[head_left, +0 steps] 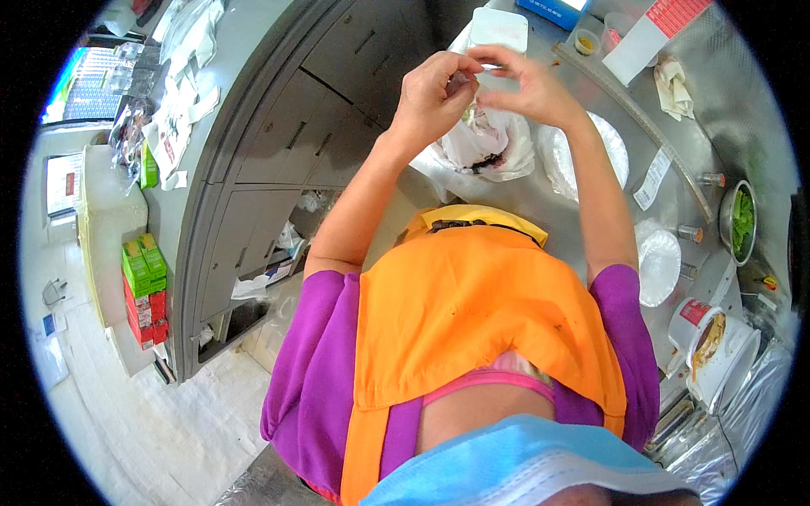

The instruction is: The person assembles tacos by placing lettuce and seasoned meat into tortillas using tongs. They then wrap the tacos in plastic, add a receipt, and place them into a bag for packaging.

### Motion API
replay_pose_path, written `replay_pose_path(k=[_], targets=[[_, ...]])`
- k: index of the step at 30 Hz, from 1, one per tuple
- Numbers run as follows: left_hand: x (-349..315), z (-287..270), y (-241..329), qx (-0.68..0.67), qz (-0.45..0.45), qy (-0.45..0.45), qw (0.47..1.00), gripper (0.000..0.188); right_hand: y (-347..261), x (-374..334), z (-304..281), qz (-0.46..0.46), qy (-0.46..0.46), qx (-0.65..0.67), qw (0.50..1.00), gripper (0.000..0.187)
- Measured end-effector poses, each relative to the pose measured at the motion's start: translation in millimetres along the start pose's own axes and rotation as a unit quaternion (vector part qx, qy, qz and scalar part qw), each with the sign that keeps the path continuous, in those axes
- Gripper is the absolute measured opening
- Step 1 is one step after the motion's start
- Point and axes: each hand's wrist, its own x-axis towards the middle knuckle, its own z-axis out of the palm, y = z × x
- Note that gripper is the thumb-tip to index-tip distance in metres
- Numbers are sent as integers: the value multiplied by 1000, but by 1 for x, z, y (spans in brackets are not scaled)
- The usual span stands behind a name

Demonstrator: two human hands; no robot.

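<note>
Nearest is a bright orange cloth apron over a purple short-sleeved top. Beyond it, on the grey metal counter, sits a bunched white plastic bag with a dark patch, just below the hands. The left hand, fingers curled, is close together with the right hand, thumb and forefinger spread; whether the left pinches the bag, I cannot tell. Farther off is a white round-cornered rectangular container.
</note>
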Motion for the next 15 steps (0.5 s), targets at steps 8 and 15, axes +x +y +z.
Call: replay_pose_path(k=[8,15], targets=[[-2,-14,0,-48,-33,-60,996,25,31,-25,26,149,-69,225,960,17],[10,-22,7,104,129,-146,975,29,57,-21,29,269,-43,104,957,25]])
